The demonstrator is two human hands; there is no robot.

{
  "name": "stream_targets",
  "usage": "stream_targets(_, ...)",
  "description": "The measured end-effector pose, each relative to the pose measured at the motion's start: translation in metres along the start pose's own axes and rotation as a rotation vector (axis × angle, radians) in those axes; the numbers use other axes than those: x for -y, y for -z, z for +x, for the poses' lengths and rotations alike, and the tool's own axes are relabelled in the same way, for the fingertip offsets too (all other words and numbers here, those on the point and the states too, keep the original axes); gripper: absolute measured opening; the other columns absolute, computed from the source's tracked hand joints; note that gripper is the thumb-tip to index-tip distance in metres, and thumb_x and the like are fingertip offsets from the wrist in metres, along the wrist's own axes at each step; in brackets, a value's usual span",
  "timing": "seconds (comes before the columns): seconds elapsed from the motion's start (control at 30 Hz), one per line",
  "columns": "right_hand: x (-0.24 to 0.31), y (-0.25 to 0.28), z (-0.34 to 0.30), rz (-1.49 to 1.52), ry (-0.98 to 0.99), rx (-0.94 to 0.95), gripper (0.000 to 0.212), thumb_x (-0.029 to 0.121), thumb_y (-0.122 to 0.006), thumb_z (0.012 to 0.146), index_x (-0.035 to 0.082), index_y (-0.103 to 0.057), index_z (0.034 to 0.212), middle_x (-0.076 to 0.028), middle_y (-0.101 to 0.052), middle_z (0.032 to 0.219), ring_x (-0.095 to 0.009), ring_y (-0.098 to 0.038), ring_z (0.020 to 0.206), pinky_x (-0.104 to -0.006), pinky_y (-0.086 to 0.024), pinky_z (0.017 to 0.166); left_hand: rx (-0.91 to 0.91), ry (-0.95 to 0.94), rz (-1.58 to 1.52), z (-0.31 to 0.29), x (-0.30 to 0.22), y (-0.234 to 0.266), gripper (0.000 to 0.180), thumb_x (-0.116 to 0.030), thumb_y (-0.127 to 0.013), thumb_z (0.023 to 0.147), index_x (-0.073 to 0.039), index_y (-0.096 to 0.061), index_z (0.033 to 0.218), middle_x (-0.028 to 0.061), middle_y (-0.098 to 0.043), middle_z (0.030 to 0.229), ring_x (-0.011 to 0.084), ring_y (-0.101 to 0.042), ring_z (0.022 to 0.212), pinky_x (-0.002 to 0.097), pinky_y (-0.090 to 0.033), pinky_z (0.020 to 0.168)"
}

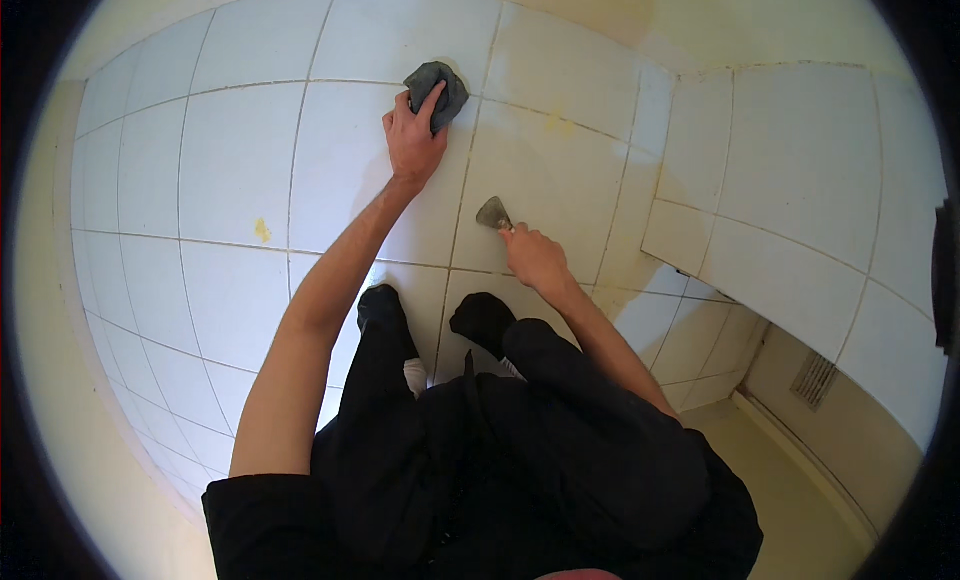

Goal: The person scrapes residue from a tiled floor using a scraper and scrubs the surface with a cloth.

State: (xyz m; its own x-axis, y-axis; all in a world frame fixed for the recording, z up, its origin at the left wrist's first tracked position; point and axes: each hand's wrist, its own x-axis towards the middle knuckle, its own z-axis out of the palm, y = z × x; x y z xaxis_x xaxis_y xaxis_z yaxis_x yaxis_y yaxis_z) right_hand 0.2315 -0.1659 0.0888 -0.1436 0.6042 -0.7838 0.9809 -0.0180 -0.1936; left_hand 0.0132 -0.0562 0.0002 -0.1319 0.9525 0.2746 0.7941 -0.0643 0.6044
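My left hand (414, 145) is stretched far forward and closed on a bunched dark grey cloth (437, 95), which rests against a white tile close to a grout line. Nearer to me, my right hand (536, 257) grips the handle of a scraper (494, 213) with a flat, flared metal blade. The blade points forward and to the left, over the tile beside a long grout line. Most of the scraper's handle is hidden inside my fist. I cannot tell whether the blade touches the tile.
White tiles (235, 165) with darker grout spread around me. Yellow stains mark them, one (262, 230) on the left and a fainter one (560, 125) ahead. A tiled ledge (790, 170) stands at the right, above a vent grille (813, 380). My dark-socked feet (482, 320) are between my arms.
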Motion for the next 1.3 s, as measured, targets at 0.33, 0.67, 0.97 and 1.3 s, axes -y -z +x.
stream_targets(0.33,0.014,0.013,-0.002,-0.088,0.093,0.036,0.040,0.030,-0.043,0.104,-0.001,-0.067,0.095,-0.021,-0.072,0.095,-0.038,-0.071,0.088,-0.0482,-0.056,0.077,0.004,-0.011,0.000,0.000,0.001,-0.001,0.065,-0.007,-0.074,0.075,-0.023,-0.058,0.137,0.0154,-0.052,0.123,0.0305,-0.053,0.116,0.0429,-0.038,0.094)
stream_targets(0.67,0.007,0.015,0.011,-0.054,-0.010,-0.147,0.037,0.030,-0.044,0.104,0.005,-0.071,0.101,-0.016,-0.073,0.094,-0.036,-0.071,0.088,-0.0474,-0.056,0.074,0.002,0.002,-0.010,0.000,0.002,-0.003,0.064,-0.009,-0.073,0.076,-0.023,-0.059,0.137,0.0159,-0.052,0.123,0.0308,-0.051,0.118,0.0435,-0.037,0.096)
stream_targets(0.97,-0.005,0.002,0.022,-0.057,0.079,-0.252,0.036,0.027,-0.049,0.100,0.004,-0.073,0.087,-0.016,-0.071,0.085,-0.035,-0.072,0.084,-0.0461,-0.057,0.070,0.008,0.004,0.011,0.002,-0.002,-0.002,0.065,-0.007,-0.072,0.075,-0.023,-0.058,0.137,0.0165,-0.053,0.123,0.0315,-0.052,0.118,0.0438,-0.037,0.095)
stream_targets(1.3,0.014,0.007,0.019,-0.153,0.191,-0.096,0.040,0.034,-0.049,0.101,0.005,-0.073,0.089,-0.017,-0.073,0.089,-0.034,-0.071,0.085,-0.0463,-0.055,0.073,0.003,-0.007,0.010,0.001,-0.002,-0.001,0.064,-0.009,-0.074,0.075,-0.022,-0.059,0.136,0.0159,-0.055,0.121,0.0309,-0.052,0.117,0.0433,-0.037,0.094)
